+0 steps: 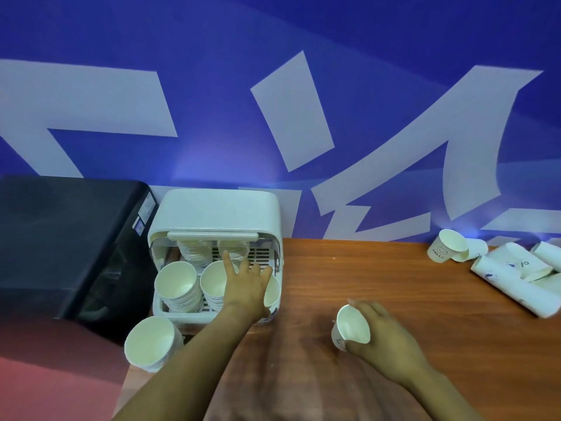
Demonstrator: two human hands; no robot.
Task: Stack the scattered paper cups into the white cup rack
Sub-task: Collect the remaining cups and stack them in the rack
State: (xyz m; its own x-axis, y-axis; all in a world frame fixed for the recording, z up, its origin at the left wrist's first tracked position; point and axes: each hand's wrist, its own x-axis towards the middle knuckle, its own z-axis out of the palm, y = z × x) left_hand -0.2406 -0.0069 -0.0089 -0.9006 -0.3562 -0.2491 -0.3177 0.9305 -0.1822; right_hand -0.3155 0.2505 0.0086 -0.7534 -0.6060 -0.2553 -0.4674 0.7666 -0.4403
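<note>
Wooden brown surface (394, 275): left hand (247, 287) w/ fingers spread at white plastic cup rack (212, 214), prob. seating a cup; right hand (382, 332) grasps white paper cup (352, 325), next in.

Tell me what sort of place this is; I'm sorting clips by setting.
Probably an office pantry or drinks corner: a white cup rack filled with paper cup stacks, a black appliance beside it, a branded blue wall.
</note>
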